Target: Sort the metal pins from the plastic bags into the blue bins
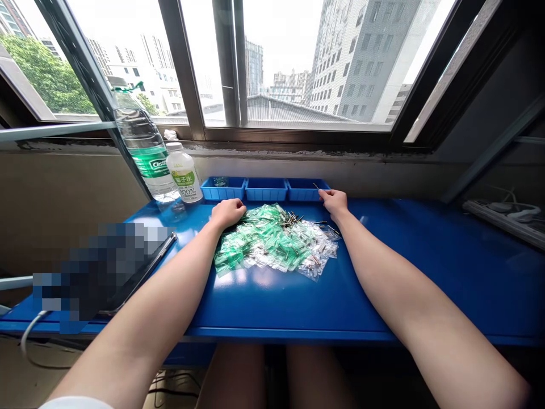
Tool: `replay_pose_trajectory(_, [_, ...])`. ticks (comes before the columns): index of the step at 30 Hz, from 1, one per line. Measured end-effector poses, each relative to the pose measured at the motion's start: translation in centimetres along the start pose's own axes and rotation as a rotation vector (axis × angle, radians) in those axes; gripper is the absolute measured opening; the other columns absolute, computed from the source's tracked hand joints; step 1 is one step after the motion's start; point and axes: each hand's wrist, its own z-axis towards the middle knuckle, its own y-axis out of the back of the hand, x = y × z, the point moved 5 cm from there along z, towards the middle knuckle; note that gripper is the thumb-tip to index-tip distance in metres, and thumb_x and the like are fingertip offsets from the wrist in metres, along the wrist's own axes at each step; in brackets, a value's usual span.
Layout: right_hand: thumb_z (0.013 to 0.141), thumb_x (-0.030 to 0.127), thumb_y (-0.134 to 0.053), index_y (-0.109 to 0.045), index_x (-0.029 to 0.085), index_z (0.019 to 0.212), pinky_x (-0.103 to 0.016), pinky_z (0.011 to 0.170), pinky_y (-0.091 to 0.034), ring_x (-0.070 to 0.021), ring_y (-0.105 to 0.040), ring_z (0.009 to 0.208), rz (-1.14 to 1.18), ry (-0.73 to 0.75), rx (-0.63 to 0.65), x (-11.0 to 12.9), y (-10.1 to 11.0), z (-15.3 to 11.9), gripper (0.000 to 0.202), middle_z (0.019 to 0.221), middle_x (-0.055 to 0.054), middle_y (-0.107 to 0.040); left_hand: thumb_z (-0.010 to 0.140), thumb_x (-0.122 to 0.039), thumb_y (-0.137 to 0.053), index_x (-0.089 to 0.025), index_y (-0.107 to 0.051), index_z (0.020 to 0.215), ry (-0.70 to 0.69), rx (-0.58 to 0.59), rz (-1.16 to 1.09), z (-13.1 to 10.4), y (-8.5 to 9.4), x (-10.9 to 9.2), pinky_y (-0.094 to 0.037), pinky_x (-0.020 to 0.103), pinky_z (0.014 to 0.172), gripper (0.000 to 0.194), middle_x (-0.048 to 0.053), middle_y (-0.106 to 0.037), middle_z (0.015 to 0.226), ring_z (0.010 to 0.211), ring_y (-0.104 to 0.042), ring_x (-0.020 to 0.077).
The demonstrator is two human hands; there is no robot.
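My right hand (335,203) pinches a thin, dark rod-like piece (315,186) at the front edge of the right-hand blue bin (303,193). Curled fingers close my left hand (229,213), which rests at the upper left edge of a heap of small packets; whether it holds anything is hidden. Green plastic packets (264,236) make up most of the heap, with clear packets (321,250) on its right side. Several loose, thin metal pieces (293,219) lie on top near the back, and a few more are beside my right wrist.
Beside that bin stand a middle blue bin (267,193) and a left blue bin (223,193) with a green packet inside. A large water bottle (145,153) and a white bottle (184,176) stand left. A tablet-like device (145,267), partly blurred, lies on the blue table (289,307).
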Motion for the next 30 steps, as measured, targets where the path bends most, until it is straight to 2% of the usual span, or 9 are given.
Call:
replay_pose_trajectory(5, [0.066,0.052,-0.068,-0.064,0.017,0.063,-0.029,0.061,-0.047,-0.0184,-0.059,0.066,0.010,-0.010,0.011,-0.1,-0.1,0.1,0.035,0.066,-0.005,-0.066,0.077,-0.043,-0.045,-0.027,-0.068,0.091,0.004,-0.002,0.000,0.0,0.0,0.0,-0.048,0.031,0.072,0.031,0.002,-0.072,0.099,0.092,-0.064,0.0252])
replay_pose_trajectory(9, [0.063,0.043,-0.070,-0.067,0.016,0.067,-0.028,0.061,-0.045,-0.0158,-0.057,0.064,0.039,-0.011,0.107,0.3,-0.6,-0.3,0.028,0.069,-0.005,-0.066,0.077,-0.042,-0.045,-0.028,-0.068,0.088,-0.005,-0.006,-0.002,0.0,0.0,0.0,-0.048,0.032,0.070,0.029,0.002,-0.072,0.097,0.091,-0.064,0.0256])
replay_pose_trajectory(11, [0.059,0.035,-0.072,-0.069,0.016,0.073,-0.028,0.062,-0.045,-0.0145,-0.056,0.065,0.063,0.015,0.239,1.0,-1.1,-0.9,0.025,0.072,-0.004,-0.067,0.077,-0.043,-0.045,-0.028,-0.068,0.088,-0.004,-0.004,-0.003,0.0,0.0,0.0,-0.048,0.032,0.070,0.030,0.002,-0.072,0.097,0.091,-0.064,0.0256])
replay_pose_trajectory(15, [0.049,0.024,-0.074,-0.074,0.017,0.076,-0.028,0.068,-0.046,-0.0146,-0.057,0.067,0.046,0.063,0.626,2.3,-2.4,-2.6,0.027,0.069,-0.001,-0.067,0.077,-0.043,-0.044,-0.028,-0.067,0.089,-0.003,-0.004,-0.003,0.0,0.0,0.0,-0.048,0.032,0.070,0.030,0.002,-0.072,0.097,0.091,-0.064,0.0257])
replay_pose_trajectory(17, [0.048,0.022,-0.074,-0.076,0.017,0.074,-0.027,0.069,-0.046,-0.0148,-0.057,0.068,0.025,0.068,0.731,2.5,-2.5,-3.0,0.026,0.065,0.000,-0.066,0.077,-0.044,-0.044,-0.028,-0.067,0.089,-0.005,-0.002,-0.004,0.0,0.0,0.0,-0.047,0.033,0.071,0.030,0.002,-0.072,0.097,0.091,-0.064,0.0258])
replay_pose_trajectory(23, [0.047,0.026,-0.079,-0.077,0.018,0.073,-0.027,0.063,-0.044,-0.0136,-0.055,0.061,-0.054,0.088,0.855,2.9,-2.5,-3.4,0.027,0.063,0.000,-0.065,0.076,-0.044,-0.045,-0.027,-0.067,0.090,0.004,0.007,-0.005,0.0,0.0,0.0,-0.046,0.031,0.070,0.031,0.002,-0.072,0.098,0.091,-0.063,0.0252])
replay_pose_trajectory(30, [0.052,0.036,-0.079,-0.075,0.017,0.071,-0.028,0.070,-0.044,-0.0182,-0.058,0.075,-0.260,0.200,0.930,3.6,-2.9,-4.0,0.027,0.073,-0.004,-0.069,0.077,-0.043,-0.044,-0.029,-0.067,0.090,0.004,0.002,0.012,-0.1,0.1,-0.1,-0.046,0.031,0.070,0.030,0.001,-0.072,0.099,0.092,-0.064,0.0249])
